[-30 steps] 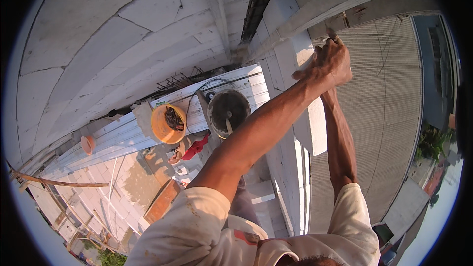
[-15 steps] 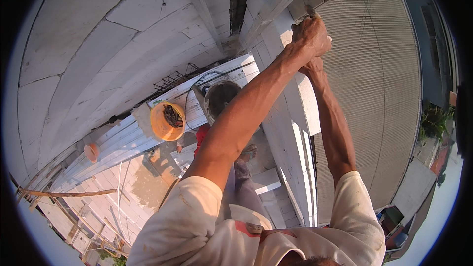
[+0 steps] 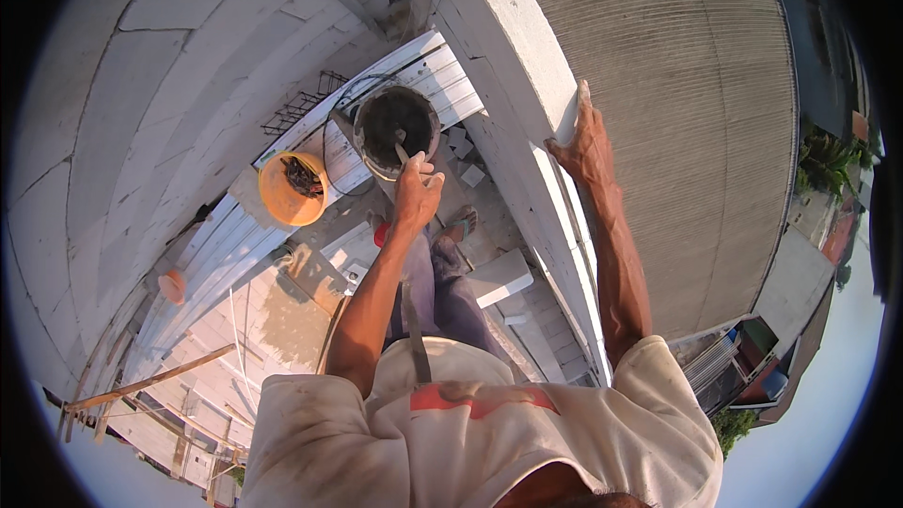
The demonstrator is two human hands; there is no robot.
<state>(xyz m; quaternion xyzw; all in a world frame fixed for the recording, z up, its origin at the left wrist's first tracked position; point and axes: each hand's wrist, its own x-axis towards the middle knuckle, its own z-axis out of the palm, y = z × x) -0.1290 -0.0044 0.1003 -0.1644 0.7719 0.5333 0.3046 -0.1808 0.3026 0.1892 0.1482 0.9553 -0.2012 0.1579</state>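
My left hand (image 3: 417,196) reaches over a dark, mortar-stained bucket (image 3: 435,134). Its fingers are closed round the pale handle of a small trowel (image 3: 401,138), whose other end points into the bucket; the blade is hard to make out. Inside the bucket is a dark grey mix. To the right, my right hand (image 3: 588,146) rests on the top edge of a white block wall (image 3: 513,33). Its thumb and fingers are spread apart there, with no tool in them.
An orange bucket (image 3: 273,196) with dark items stands on white planks (image 3: 221,245) to the left. Past the right wall lies a corrugated roof (image 3: 677,132) at a lower level. Block pieces (image 3: 499,277) lie near my feet. A tall block wall (image 3: 141,113) rises at left.
My left hand has come down from the top of the right wall to the dark bucket. My right hand has moved nearer along the wall top, and the hands are now apart.
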